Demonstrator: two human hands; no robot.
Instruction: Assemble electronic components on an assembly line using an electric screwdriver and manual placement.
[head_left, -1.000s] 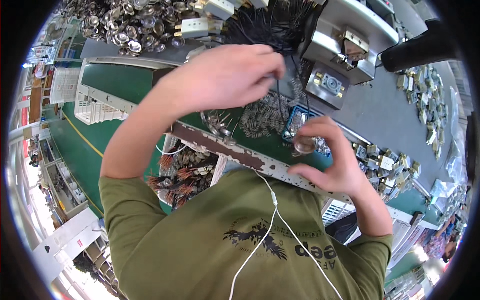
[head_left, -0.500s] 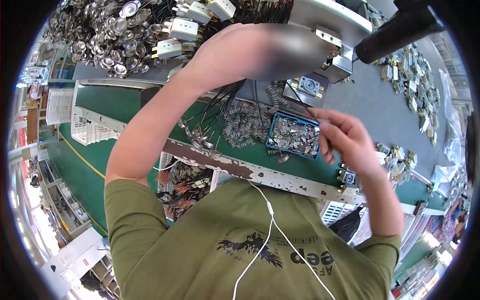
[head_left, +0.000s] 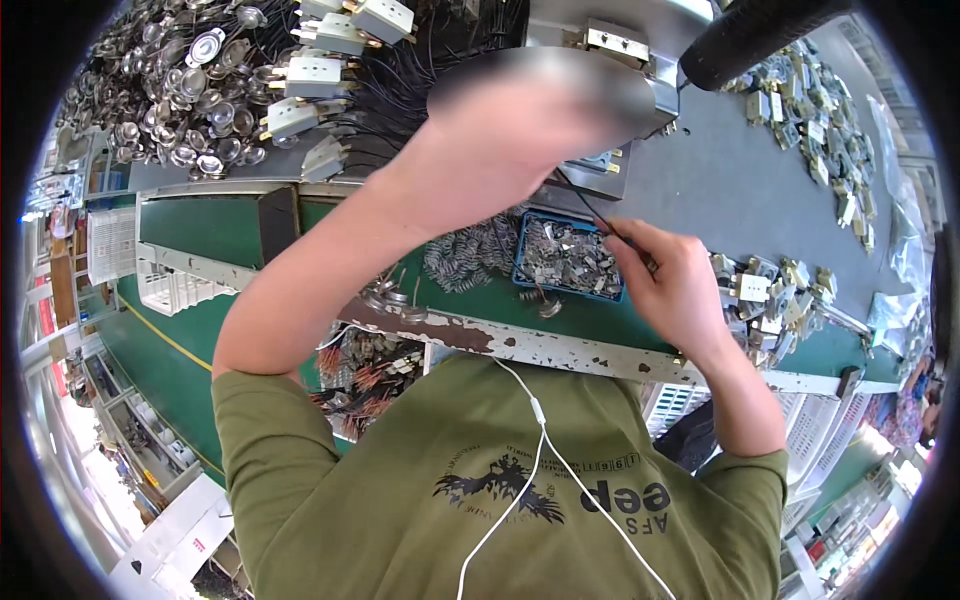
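Note:
My right hand (head_left: 672, 275) is closed in a pinch on a thin dark stick-like thing (head_left: 585, 200); whether it is a wire or a slim tool I cannot make out. Its far end runs up under my left hand (head_left: 505, 135), which reaches over a metal block (head_left: 610, 180) in front of a machine. Blur hides the left fingers and anything in them. Just below my hands lies a blue tray (head_left: 570, 293) of small metal parts (head_left: 570, 258), with a heap of coil springs (head_left: 470, 255) on its left.
Round metal parts (head_left: 200, 100) on black leads and white plug-like blocks (head_left: 315, 75) pile up at the back left. More assembled blocks (head_left: 770, 300) lie at the right. A black tube (head_left: 755, 45) juts in at the upper right. The bench's worn rail (head_left: 520, 345) runs before me.
My right hand has moved slightly left and closed more firmly on the thin dark thing. The left hand has come a little nearer, covering most of the metal block.

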